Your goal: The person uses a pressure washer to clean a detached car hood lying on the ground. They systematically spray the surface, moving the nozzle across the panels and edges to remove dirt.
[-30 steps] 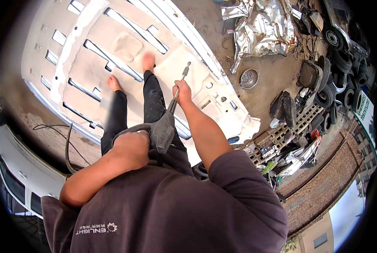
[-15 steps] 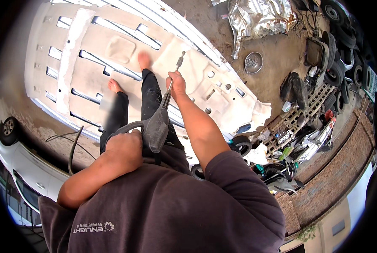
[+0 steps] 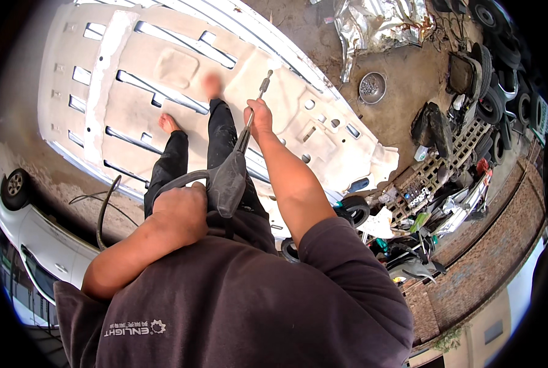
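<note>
My left hand point(image 3: 181, 211) is wrapped round the rear handle of a dark grey pressure washer gun point(image 3: 227, 184); the trigger is hidden. Farther forward, my right hand point(image 3: 260, 118) grips the thin metal lance point(image 3: 247, 132). The lance tilts up and away, its nozzle point(image 3: 267, 76) over a large beige moulded panel point(image 3: 182, 64) with slots and holes. I stand barefoot on this panel, which lies across white ribbed metal. No water spray can be made out.
Left of the panel, a dark hose point(image 3: 105, 214) runs near a white car point(image 3: 53, 245). At right stand a metal bowl point(image 3: 372, 88) holding small pieces, crumpled silver sheeting point(image 3: 378, 27), stacked tyres point(image 3: 490, 105), a slatted plastic pallet point(image 3: 464, 142) and mixed scrap beside a brick-red wall.
The nozzle has shifted slightly right and toward the far side, with both hands holding on. The whole view has moved a little; the grips look the same.
</note>
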Available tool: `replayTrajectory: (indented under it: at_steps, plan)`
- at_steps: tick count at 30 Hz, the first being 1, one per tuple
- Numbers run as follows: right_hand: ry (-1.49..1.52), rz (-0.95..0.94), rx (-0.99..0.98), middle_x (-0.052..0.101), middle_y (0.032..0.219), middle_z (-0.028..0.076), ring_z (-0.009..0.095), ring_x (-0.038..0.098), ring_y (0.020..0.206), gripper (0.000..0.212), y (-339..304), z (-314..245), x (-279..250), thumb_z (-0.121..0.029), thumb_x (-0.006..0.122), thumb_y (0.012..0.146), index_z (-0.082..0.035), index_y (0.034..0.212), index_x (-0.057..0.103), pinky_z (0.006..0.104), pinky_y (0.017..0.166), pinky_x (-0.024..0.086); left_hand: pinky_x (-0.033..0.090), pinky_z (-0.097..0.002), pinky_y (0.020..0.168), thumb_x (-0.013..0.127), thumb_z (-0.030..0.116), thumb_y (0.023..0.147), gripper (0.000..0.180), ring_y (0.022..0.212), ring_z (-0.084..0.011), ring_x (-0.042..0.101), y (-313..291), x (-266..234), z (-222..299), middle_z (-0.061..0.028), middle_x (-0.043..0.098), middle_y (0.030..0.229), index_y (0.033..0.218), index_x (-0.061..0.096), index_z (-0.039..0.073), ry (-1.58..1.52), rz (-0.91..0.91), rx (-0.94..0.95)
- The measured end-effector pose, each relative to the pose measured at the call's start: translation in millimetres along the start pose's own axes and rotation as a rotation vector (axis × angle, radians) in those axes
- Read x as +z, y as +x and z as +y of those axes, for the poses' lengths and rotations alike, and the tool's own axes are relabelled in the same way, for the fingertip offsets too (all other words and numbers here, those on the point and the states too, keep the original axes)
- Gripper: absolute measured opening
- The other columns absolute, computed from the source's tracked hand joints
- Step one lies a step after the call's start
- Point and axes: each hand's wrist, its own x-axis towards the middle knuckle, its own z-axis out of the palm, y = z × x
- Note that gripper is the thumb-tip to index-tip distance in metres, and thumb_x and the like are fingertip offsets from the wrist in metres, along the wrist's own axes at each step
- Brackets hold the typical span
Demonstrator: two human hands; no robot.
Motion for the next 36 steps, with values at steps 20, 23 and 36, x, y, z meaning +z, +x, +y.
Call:
replayTrajectory:
  at_steps: [20, 23, 36]
  plan:
    - [0.012, -0.140, -0.114, 0.041, 0.063, 0.000, 0.013, 0.046, 0.047, 0.016, 6, 9, 27, -0.009, 0.066, 0.088, -0.010, 0.092, 0.051, 0.0285, 0.040, 0.034, 0.057, -0.0458, 0.087, 0.060, 0.007, 0.084, 0.029, 0.098, -0.0400, 0.071, -3, 7, -10, -0.0256, 0.072, 0.100, 0.111, 0.059, -0.004, -0.028, 0.069, -0.034]
    - [0.090, -0.008, 0.102, 0.041, 0.064, 0.000, 0.013, 0.045, 0.046, 0.017, -13, -16, 50, -0.009, 0.064, 0.088, -0.013, 0.086, 0.049, 0.0293, 0.040, 0.032, 0.057, -0.0465, 0.087, 0.060, 0.007, 0.083, 0.030, 0.097, -0.0406, 0.071, 0, 10, -14, -0.0262, 0.072, 0.098, 0.110, 0.058, -0.004, -0.036, 0.073, -0.059]
    - [0.149, -0.112, 0.083, 0.041, 0.056, 0.000, 0.016, 0.045, 0.043, 0.018, -7, 7, 33, -0.011, 0.063, 0.090, -0.013, 0.086, 0.046, 0.0323, 0.041, 0.030, 0.056, -0.0477, 0.089, 0.061, 0.008, 0.083, 0.033, 0.100, -0.0409, 0.071, -5, 18, -6, -0.0258, 0.072, 0.102, 0.114, 0.059, -0.004, -0.033, 0.063, -0.065]
